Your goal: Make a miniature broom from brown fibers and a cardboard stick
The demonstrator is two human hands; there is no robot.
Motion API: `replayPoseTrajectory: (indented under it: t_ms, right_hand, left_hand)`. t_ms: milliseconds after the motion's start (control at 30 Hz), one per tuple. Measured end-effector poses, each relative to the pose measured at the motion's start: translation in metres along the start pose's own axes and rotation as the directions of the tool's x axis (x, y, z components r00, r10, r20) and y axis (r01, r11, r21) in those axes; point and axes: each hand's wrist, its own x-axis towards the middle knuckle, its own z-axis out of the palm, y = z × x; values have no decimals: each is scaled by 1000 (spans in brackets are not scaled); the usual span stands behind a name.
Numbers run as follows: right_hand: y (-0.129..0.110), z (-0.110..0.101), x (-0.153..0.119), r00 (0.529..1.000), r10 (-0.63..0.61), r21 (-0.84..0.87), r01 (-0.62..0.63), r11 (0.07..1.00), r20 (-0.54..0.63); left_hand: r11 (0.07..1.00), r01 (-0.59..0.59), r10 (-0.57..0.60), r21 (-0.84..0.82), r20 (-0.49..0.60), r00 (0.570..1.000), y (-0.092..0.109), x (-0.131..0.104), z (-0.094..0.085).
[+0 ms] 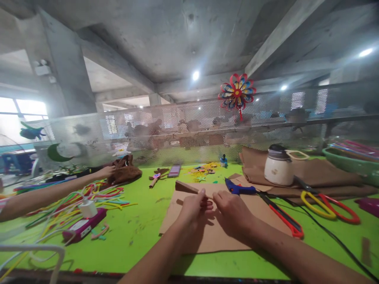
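Head view: left hand [194,207], right hand [232,209], fingers tight on brown strip [187,187]; pink strands [361,148] in green basket [345,161].

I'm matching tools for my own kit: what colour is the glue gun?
Blue, clearest in the head view.

We sit in what appears to be a craft workshop, beneath a bare concrete ceiling [177,47] with beams and pillars. Our bright green desk [142,221], its top specked with paint-like marks, carries craft supplies: a blue glue gun [241,188], a red utility knife [284,217], scissors with yellow and red handles [328,207], brown sheet material [325,169] and bundles of colored strips [97,193]. A red, blue and yellow flower ornament [237,93] hangs by a perforated partition [166,134]; through its holes we make out blurred figures on the far side.
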Motion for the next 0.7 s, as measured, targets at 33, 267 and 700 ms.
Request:
replayPoseTrajectory:
  t_ms: [33,267,700]
  right_hand:
    - [0,1,0,1000,1,7,-1,1000,-14]
    - [-4,9,-2,992,55,19,-53,998,-112]
    - [-9,20,3,977,-67,-86,50,995,-200]
  left_hand:
    - [999,16,-18,-34,-50,999,2,3,4]
    - [985,-69,38,-157,-190,981,-1,13,15]
    - [946,-131,43,-296,-285,958,-7,17,14]
